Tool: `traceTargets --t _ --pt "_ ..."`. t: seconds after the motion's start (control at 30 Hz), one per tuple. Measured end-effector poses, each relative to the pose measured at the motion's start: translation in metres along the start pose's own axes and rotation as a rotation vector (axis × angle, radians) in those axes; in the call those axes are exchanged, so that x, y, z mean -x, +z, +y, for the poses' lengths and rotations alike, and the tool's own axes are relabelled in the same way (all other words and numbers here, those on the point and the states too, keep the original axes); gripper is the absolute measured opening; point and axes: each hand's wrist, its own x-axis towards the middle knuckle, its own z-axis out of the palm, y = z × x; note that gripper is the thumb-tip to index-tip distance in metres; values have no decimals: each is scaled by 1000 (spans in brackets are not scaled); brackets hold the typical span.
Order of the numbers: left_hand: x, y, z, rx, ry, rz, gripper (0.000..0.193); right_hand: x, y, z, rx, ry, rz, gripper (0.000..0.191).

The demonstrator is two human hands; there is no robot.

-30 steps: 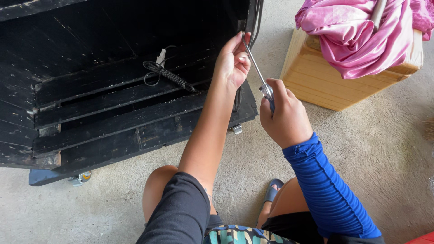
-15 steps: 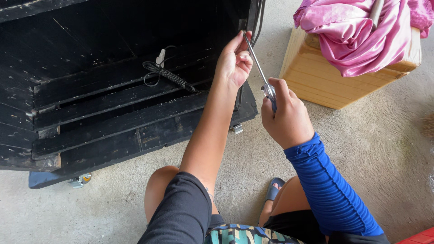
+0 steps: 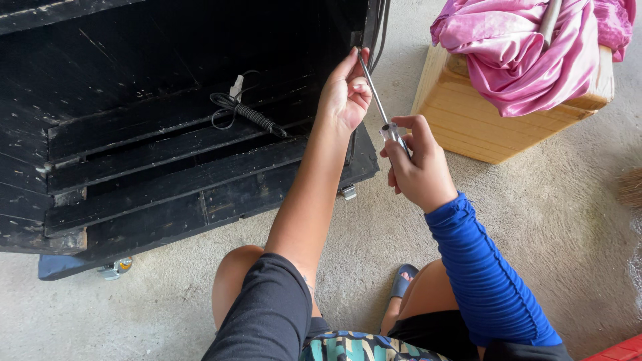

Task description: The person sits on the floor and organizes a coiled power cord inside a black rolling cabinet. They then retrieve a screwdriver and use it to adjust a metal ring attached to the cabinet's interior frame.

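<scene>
The person sits on the concrete floor in front of a black wooden cabinet, knees drawn up, working at its right-hand edge. The right hand, with a blue sleeve pulled up to the wrist, has its fingers closed around the handle end of a thin metal screwdriver, whose shaft slants up and to the left. The left hand is raised beside the cabinet's edge, its fingers pinching the upper end of the shaft near the tip. Inside the cabinet, a coiled black cable with a small white plug lies on one of the dark ledges, apart from both hands. To the right stands a pale wooden box with a pink cloth heaped on top.
</scene>
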Motion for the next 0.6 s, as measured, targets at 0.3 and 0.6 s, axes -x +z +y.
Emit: traceTargets --t 0.3,0.6 --pt "0 -6 -16 0 126 60 14 3 -5 -4 501 -539 190 31" --pt "7 -4 -16 -192 102 -172 29 -26 -17 18 -891 211 -317 37"
